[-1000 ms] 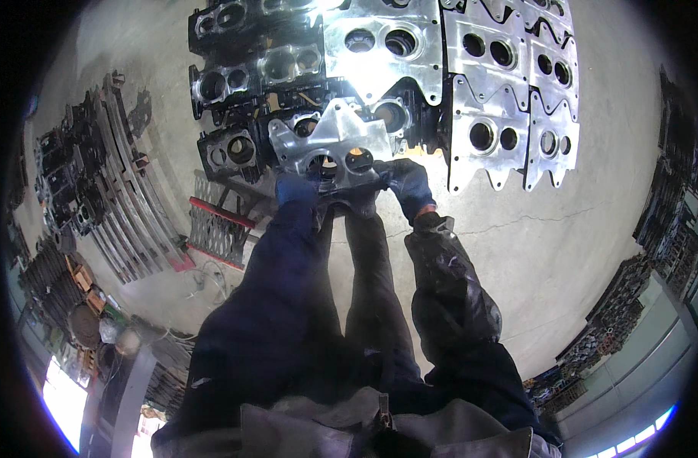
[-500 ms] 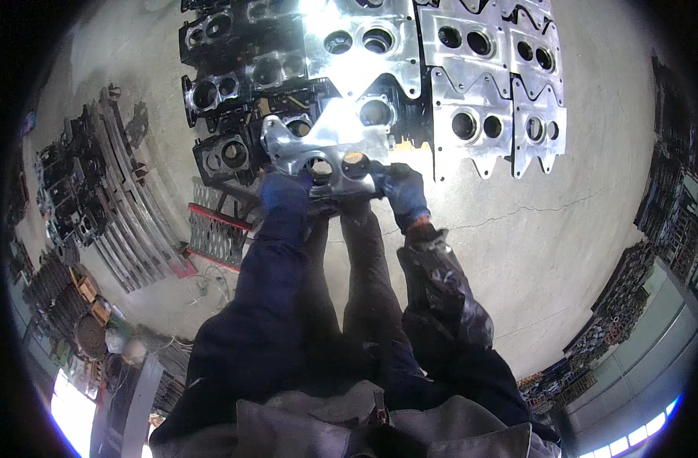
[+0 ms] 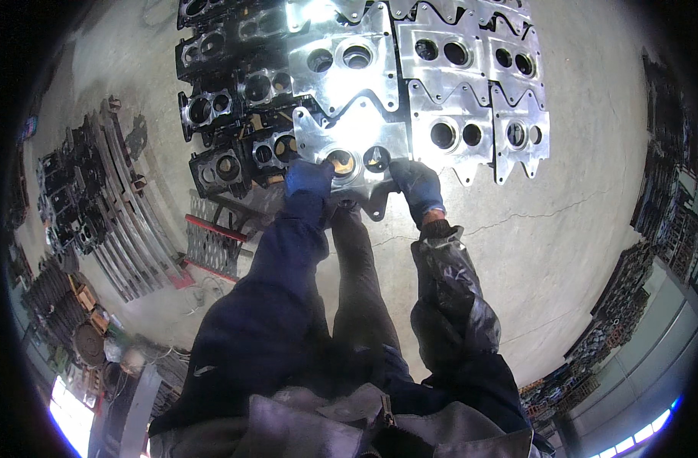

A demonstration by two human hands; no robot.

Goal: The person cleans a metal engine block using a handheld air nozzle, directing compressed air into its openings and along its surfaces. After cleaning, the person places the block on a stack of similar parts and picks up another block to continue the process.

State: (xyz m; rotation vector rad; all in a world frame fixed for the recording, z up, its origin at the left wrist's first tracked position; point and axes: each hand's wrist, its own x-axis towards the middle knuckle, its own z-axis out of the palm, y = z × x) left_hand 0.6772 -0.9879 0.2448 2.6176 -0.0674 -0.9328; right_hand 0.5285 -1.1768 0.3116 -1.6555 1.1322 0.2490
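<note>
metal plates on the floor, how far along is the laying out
Done: several shiny plates already lie side by side in rows on the concrete floor. In hand: the left hand and right hand, both gloved, grip one plate at the near edge. Left: the dark castings beside them remain unsorted, apparently.

Both arms extended downward, gloved left hand (image 3: 307,181) and right hand (image 3: 415,183) clenched.

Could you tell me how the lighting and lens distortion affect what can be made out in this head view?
In the head view, strong glare washes out the top of the shiny metal plates; the plate that the left hand and right hand grip is bright but readable. Fisheye bending curves the racks at the rim, and the corners are black. The dark castings lose detail in shadow.
</note>
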